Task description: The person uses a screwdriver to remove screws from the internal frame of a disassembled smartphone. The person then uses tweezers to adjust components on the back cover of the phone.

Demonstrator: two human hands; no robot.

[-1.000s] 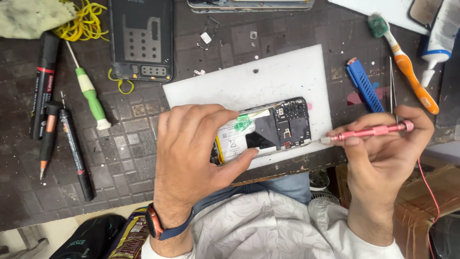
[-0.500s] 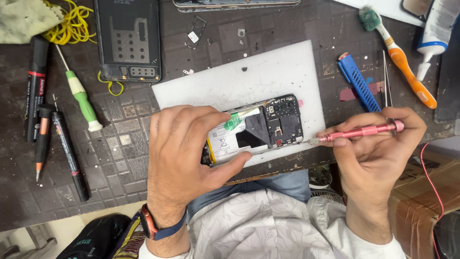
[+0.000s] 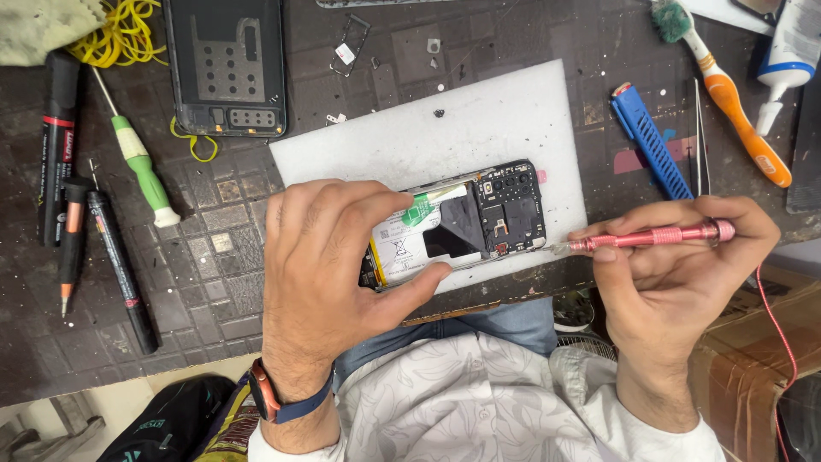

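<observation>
— Shifted at all since a moment ago?
— Barely; the left hand (image 3: 329, 274) keeps pressing the opened phone (image 3: 462, 224) onto the white mat (image 3: 445, 128), near the desk's (image 3: 222, 282) front edge.
— How is it gripped?
— Fingers and thumb clamp around the phone's left end. The right hand (image 3: 676, 274) grasps a pink screwdriver (image 3: 650, 237), tip just beside the phone's right end.
— Anything nearby?
— A blue tool (image 3: 650, 141) and tweezers (image 3: 699, 137) towards the right edge.

Opened phone (image 3: 479, 224) sits on a mat (image 3: 445, 128) mid-bench. Back cover (image 3: 224, 64) behind-left, screwdriver (image 3: 141, 167) + pens (image 3: 120, 265) far left, toothbrush (image 3: 727, 94) & pry tool (image 3: 650, 141) to the right.
</observation>
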